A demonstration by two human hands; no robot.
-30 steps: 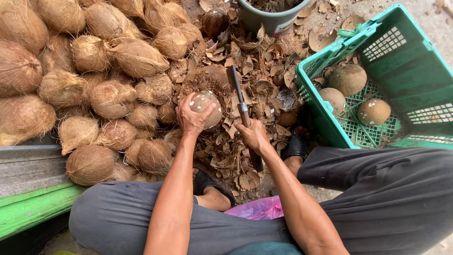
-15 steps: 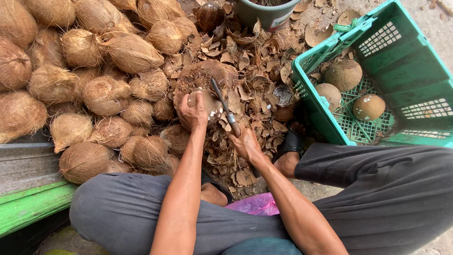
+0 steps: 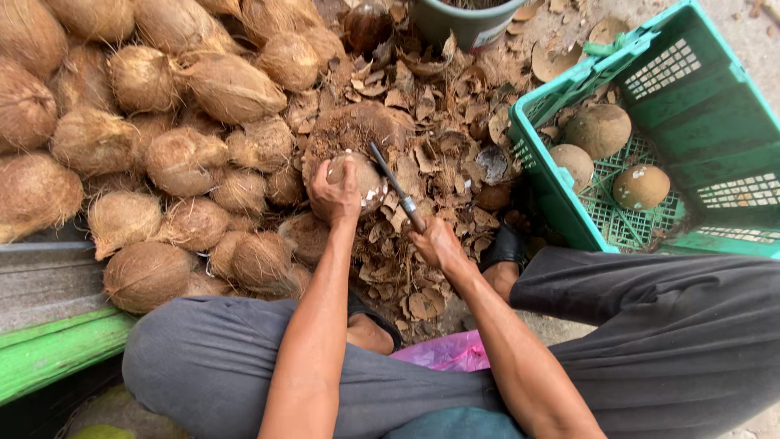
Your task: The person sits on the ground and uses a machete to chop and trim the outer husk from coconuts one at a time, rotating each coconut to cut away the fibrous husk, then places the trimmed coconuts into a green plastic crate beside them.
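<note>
Both arms reach forward, left hand [image 3: 333,193] and right hand [image 3: 436,241] clenched

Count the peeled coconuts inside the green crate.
3, all on the floor of the green crate: one at the back, one nearer its left wall, one toward the middle. None looks hidden.

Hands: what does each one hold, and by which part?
Left hand grips a coconut from its near side; right hand holds a knife by its handle.

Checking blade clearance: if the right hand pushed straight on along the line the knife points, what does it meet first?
The right hand points its knife up and left, tip at the coconut gripped by the left hand. The coconut comes first, probably; the left fingers lie close beside that line, and depth is unclear.
</note>
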